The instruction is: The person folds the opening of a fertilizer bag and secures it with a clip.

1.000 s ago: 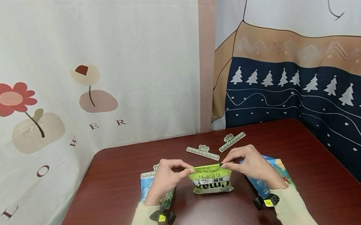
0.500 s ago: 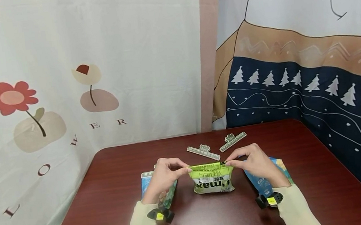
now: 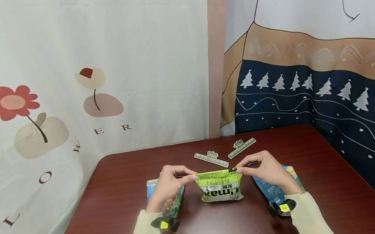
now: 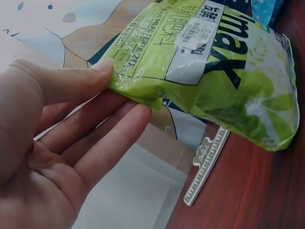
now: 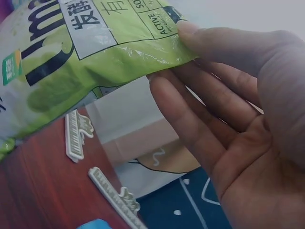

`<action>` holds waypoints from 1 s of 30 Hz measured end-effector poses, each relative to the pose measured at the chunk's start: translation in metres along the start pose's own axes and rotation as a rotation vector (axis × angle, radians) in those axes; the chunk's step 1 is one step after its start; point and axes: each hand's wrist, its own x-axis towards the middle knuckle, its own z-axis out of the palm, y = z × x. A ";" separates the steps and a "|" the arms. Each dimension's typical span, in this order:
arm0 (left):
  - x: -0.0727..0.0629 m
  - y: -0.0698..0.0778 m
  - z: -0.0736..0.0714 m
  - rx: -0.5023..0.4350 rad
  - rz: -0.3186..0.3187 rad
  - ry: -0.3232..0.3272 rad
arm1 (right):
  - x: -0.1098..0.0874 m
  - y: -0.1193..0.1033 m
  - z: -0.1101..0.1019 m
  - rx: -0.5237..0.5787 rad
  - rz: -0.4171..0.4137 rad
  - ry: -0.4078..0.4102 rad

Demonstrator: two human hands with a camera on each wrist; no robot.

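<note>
A green plastic fertilizer bag (image 3: 220, 186) stands on the table between the two hands, its printing upside down in the head view. My left hand (image 3: 172, 185) pinches the left end of its folded top edge between thumb and fingers. At the other end of that edge, my right hand (image 3: 267, 171) pinches the right corner. The left wrist view shows the thumb pressed on the green film of the fertilizer bag (image 4: 190, 67), with the fingers behind it. In the right wrist view, fingers sit under the edge of the fertilizer bag (image 5: 109, 52) and the thumb lies on top.
Two ruler-shaped clips, a nearer clip (image 3: 211, 159) and a farther clip (image 3: 242, 148), lie behind the bag on the dark red table (image 3: 226, 227). A blue bag (image 3: 174, 206) with a clip on top lies under the left arm. Another blue bag (image 3: 271, 192) lies under the right arm.
My right hand has shifted slightly right along the bag's top edge, to its corner. The top edge now looks straighter between the hands. The left hand has stayed nearly in place.
</note>
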 end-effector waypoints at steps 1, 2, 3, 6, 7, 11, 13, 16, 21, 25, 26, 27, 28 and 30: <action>0.000 0.000 0.000 -0.006 -0.004 0.007 | 0.000 0.001 -0.001 0.011 -0.009 0.000; 0.000 0.000 0.000 -0.016 -0.010 0.015 | 0.000 0.003 -0.001 0.022 -0.018 -0.002; 0.000 0.000 0.001 -0.024 -0.017 0.021 | 0.000 0.005 -0.002 0.037 -0.030 -0.005; 0.001 0.000 0.001 -0.034 -0.036 0.031 | 0.000 0.011 -0.002 0.067 -0.070 -0.008; 0.001 0.000 0.001 -0.034 -0.042 0.032 | 0.000 0.012 -0.002 0.073 -0.074 -0.008; 0.001 0.000 0.001 -0.018 -0.049 0.026 | 0.001 0.012 0.000 0.091 -0.067 0.000; 0.001 0.001 0.000 -0.014 -0.049 0.012 | 0.001 0.012 0.001 0.096 -0.059 0.003; 0.001 0.002 -0.003 -0.015 -0.035 -0.025 | 0.002 0.013 0.001 0.103 -0.057 0.002; 0.003 0.005 -0.011 -0.006 0.011 -0.083 | 0.002 0.015 0.001 0.112 -0.060 -0.008; 0.008 0.008 -0.017 0.033 0.024 -0.115 | 0.002 0.016 0.000 0.109 -0.078 -0.010; 0.009 0.009 -0.018 0.044 0.021 -0.118 | 0.002 0.015 0.000 0.111 -0.083 -0.011; 0.011 0.010 -0.019 0.053 0.019 -0.120 | 0.002 0.016 0.000 0.113 -0.089 -0.011; 0.013 0.010 -0.019 0.061 0.016 -0.119 | 0.002 0.016 0.000 0.114 -0.092 -0.011; 0.018 0.011 -0.020 0.085 0.014 -0.117 | 0.002 0.016 0.001 0.117 -0.094 -0.012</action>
